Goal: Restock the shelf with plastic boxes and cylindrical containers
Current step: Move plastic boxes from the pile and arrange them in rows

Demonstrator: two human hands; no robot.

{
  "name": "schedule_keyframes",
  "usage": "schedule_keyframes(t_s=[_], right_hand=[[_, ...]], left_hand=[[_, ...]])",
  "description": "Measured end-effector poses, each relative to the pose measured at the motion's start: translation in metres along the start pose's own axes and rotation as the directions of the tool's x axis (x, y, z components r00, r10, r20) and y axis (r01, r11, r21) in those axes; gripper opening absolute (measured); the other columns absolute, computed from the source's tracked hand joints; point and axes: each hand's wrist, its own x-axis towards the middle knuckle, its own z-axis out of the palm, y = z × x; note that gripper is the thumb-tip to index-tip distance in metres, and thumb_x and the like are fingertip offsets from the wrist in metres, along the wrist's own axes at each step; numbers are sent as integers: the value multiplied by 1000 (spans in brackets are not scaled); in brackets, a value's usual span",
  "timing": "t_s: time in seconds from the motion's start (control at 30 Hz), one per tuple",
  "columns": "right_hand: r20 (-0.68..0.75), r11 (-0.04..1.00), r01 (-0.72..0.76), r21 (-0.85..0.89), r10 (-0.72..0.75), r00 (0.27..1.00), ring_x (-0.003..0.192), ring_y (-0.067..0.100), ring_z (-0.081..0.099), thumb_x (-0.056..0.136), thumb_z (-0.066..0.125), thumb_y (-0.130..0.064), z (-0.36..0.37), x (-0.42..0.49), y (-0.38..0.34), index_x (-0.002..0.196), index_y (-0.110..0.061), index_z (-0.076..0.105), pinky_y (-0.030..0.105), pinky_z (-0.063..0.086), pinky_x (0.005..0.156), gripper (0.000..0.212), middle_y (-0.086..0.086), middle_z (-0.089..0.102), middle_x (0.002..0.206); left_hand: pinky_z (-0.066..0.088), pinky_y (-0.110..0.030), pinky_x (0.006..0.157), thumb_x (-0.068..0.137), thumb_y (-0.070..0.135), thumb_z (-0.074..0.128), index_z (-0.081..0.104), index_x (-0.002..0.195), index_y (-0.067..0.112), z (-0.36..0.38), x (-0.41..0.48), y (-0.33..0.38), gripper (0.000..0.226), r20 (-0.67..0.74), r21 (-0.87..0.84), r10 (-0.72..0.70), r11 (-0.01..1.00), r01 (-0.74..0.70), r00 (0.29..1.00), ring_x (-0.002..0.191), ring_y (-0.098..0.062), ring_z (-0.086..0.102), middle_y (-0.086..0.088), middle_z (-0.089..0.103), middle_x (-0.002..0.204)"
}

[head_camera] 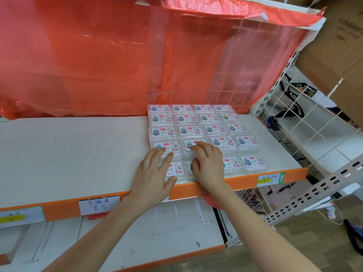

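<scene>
We read a handwritten "8.5" on the price tag [99, 206]. The plastic boxes [220, 129] fill the right half of the shelf [78, 150]; their label print is too small to read. Our left hand [155, 173] and right hand [209, 165] press flat on the front boxes, fingers straight and slightly spread.

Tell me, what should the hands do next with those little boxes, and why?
Probably nudge the two front boxes back, snug against the row behind. Both the left hand and right hand rest flat over them, and they sit right at the shelf's orange edge.
</scene>
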Motion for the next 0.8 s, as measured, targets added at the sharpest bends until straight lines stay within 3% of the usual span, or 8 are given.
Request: schedule_keyframes(t_s=[0.37,0.5,0.67,0.8], right_hand=[[23,999,0,45,-1,1000,94,36,61,67,57,-3,-4,1,0,100,-5,68,47,46,85,35,15,66,107],[83,999,4,48,-8,997,102,38,58,69,63,1,-6,2,4,106,-3,66,48,42,91,38,18,63,113],[197,1000,20,10,-21,980,120,31,44,83,52,-11,-10,7,2,124,-10,54,41,27,103,42,12,51,130],[148,986,112,122,-130,980,106,41,54,71,64,-2,-14,10,-19,115,0,60,49,39,93,44,23,58,116]], left_hand=[[12,-30,111,91,47,44,18,147,25,-6,5,-1,65,80,61,-22,998,18,997,140,-16,1,1,11,154],[12,-29,111,92,45,43,27,144,24,-20,4,2,58,90,77,-29,997,23,996,140,-17,7,1,15,153],[21,-30,107,84,51,31,40,139,21,-43,-3,6,63,64,98,-91,992,85,994,136,-18,21,-1,32,146],[22,-30,107,92,42,45,34,141,23,-57,-11,-5,54,47,157,-190,971,180,981,136,-18,22,-1,32,147]])
